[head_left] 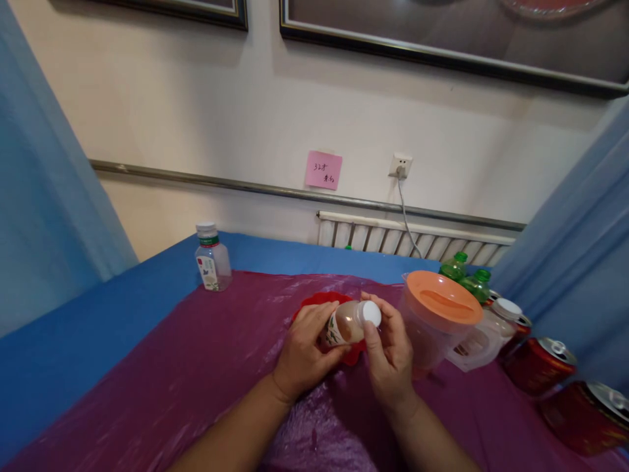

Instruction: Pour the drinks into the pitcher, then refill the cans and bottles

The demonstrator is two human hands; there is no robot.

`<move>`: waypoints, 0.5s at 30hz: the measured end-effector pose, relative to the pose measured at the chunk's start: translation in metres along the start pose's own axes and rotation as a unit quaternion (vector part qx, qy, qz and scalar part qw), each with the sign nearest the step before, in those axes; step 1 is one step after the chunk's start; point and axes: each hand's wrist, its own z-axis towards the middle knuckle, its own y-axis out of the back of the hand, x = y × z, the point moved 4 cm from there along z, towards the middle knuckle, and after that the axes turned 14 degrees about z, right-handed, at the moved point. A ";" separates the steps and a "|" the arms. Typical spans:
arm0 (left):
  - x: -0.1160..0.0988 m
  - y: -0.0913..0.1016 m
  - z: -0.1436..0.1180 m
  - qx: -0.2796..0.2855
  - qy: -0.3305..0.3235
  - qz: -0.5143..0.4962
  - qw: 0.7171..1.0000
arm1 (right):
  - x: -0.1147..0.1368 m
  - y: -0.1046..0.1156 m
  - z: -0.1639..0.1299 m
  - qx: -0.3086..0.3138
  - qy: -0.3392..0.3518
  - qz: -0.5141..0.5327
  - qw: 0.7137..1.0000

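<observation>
A clear plastic bottle (348,321) with a leaf-printed label lies tilted between my hands, its white cap (370,313) pointing right. My left hand (307,347) is wrapped round the bottle's labelled body. With thumb and fingers, my right hand (392,347) grips the white cap. Some clear or pale liquid seems to be inside the bottle. Below it sits a red scalloped dish (319,299), mostly covered by the hands and bottle.
Right of my hands stands a clear pitcher with an orange lid (445,298). Beyond it are green bottles (476,284), a white-capped clear jar (505,314) and red cans (539,367). A similar bottle (213,259) stands far left on the purple plastic sheet (196,367).
</observation>
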 end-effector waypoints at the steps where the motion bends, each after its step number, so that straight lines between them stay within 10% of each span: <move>1: 0.000 -0.001 0.000 0.005 0.001 -0.001 1.000 | -0.002 0.001 0.000 -0.013 -0.005 0.005 1.000; 15: 0.001 -0.001 0.001 0.014 -0.007 0.001 1.000 | 0.000 -0.003 0.002 -0.044 -0.035 0.036 0.998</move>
